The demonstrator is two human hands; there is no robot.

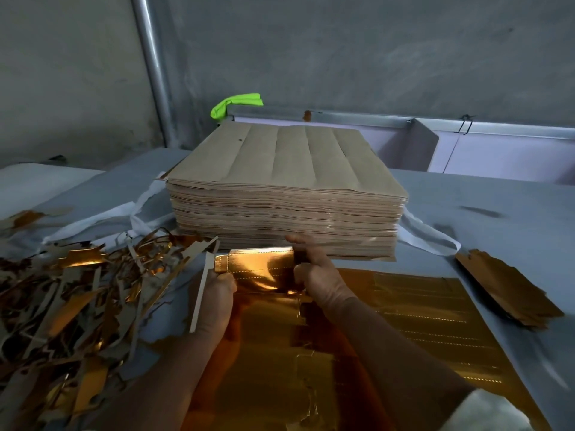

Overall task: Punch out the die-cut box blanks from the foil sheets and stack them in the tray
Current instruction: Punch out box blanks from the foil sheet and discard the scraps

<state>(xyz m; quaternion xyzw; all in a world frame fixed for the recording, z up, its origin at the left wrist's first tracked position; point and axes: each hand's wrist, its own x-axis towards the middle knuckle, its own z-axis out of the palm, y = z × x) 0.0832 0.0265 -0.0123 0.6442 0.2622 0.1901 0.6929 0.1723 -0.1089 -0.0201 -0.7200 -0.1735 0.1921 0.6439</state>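
Blank (261, 269), head view: pinched at either end by left hand (217, 295) and right hand (317, 275), above foil sheet (420, 321). Scrap heap (77, 290) and, seemingly, freed blanks (507, 293) lie aside; tall stack (280, 181) remains.

We see both forearms bare, rising from bottom edge, angling inward. Our read of left hand (217, 290): knuckles up, fingers curled, gripping left end of gold blank (261, 269). We find right hand (317, 272) at blank's right end, fingers hooked over far edge, thumb on near face. Hands near, apart. Wrists look roughly straight.
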